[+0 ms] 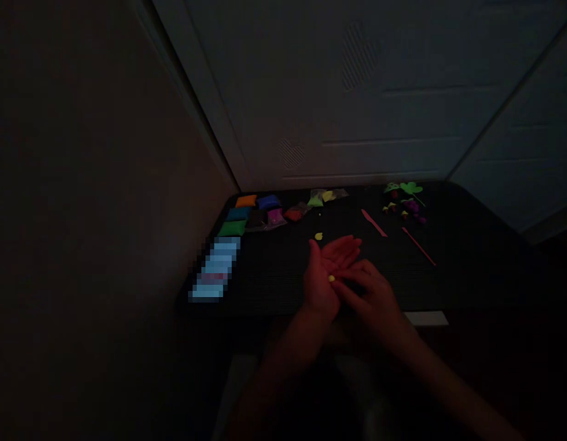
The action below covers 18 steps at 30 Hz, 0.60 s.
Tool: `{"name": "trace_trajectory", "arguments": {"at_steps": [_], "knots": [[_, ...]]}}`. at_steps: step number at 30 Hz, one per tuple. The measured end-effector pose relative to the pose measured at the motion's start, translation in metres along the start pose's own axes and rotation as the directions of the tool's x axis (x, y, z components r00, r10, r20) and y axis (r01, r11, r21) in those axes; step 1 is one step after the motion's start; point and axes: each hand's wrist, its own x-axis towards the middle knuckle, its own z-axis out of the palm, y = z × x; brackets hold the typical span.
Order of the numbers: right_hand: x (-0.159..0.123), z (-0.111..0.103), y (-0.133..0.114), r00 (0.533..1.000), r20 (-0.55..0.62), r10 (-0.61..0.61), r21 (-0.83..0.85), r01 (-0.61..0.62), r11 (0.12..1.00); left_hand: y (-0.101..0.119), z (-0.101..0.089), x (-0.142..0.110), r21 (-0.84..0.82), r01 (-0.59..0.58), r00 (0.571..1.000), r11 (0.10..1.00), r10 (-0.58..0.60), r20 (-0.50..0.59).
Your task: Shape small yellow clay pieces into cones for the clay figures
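Observation:
A tiny ball of yellow modelling clay (331, 278) shows against the palm of my left hand (320, 282). That hand lies palm up over the front of the dark table, its fingers stretched out and its thumb apart. From the right, my right hand (372, 294) reaches across, with thumb and forefinger pinched on the yellow ball. Just beyond my fingertips a flattened yellow clay piece (319, 236) lies on the table, and a much smaller yellow speck (319, 214) sits behind it.
Coloured clay packets (268, 202) line the table's back left, above a blurred bright screen (215, 269). A pink clay knife (374, 223) and a thin red stick (418, 246) lie right. Behind them are purple clay balls (412, 208) and a green clover shape (410, 188). A white panelled surface (379, 116) stands behind.

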Motion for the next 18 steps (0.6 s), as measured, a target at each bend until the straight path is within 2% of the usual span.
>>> {"name": "trace_trajectory", "arguments": {"at_steps": [4, 6, 7, 8, 12, 18], "knots": [[0.006, -0.004, 0.006, 0.998, -0.033, -0.062, -0.021, 0.062, 0.998, 0.003, -0.014, 0.002, 0.201, -0.086, 0.996, 0.976, 0.089, -0.003], [0.011, -0.006, 0.014, 0.994, -0.071, -0.08, -0.042, 0.077, 0.996, 0.005, -0.029, 0.003, 0.376, -0.132, 0.988, 0.917, 0.15, -0.021], [0.013, -0.006, 0.019, 0.993, -0.084, -0.084, -0.045, 0.08, 0.996, 0.006, -0.036, 0.002, 0.482, -0.119, 0.99, 0.868, 0.144, -0.014], [0.016, -0.006, 0.023, 0.992, -0.091, -0.086, -0.044, 0.082, 0.996, 0.006, -0.043, 0.002, 0.521, -0.102, 0.991, 0.847, 0.13, -0.016], [0.02, -0.002, 0.034, 0.992, -0.089, -0.09, -0.036, 0.088, 0.996, 0.004, -0.059, -0.003, 0.588, -0.063, 0.996, 0.806, 0.09, -0.018], [0.018, -0.007, 0.024, 0.994, -0.047, -0.095, -0.04, 0.094, 0.995, 0.002, -0.054, -0.011, 0.624, -0.078, 0.995, 0.778, 0.098, 0.003]]}}
